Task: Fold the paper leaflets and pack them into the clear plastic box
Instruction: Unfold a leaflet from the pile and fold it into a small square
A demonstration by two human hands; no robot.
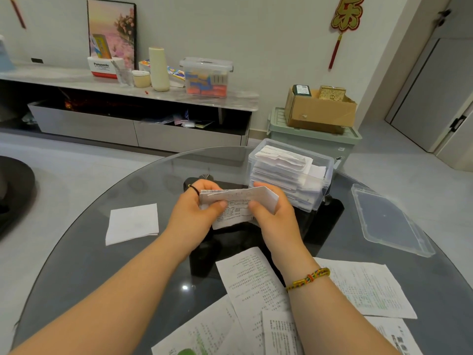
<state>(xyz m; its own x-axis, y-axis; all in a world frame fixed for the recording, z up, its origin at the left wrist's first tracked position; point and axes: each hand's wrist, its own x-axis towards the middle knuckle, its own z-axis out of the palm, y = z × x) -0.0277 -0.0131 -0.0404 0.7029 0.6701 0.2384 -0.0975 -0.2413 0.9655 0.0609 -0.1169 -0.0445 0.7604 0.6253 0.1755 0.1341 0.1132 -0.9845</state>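
Above the middle of the round glass table (pixel 102 265) I hold a partly folded printed leaflet (pixel 236 204) in both hands. My left hand (pixel 194 216) pinches its left end, thumb on top. My right hand (pixel 275 213) grips the right end, where the paper bends over. Just behind and right of my hands stands the clear plastic box (pixel 317 187), open and nearly full of folded leaflets. Several unfolded leaflets (pixel 256 285) lie flat at the near edge, partly under my right forearm.
The box's clear lid (pixel 389 221) lies on the table to the right. A blank white folded sheet (pixel 133 222) lies to the left. Beyond the table are a low cabinet (pixel 138 129) with clutter and a green bin (pixel 314 139) bearing a cardboard box.
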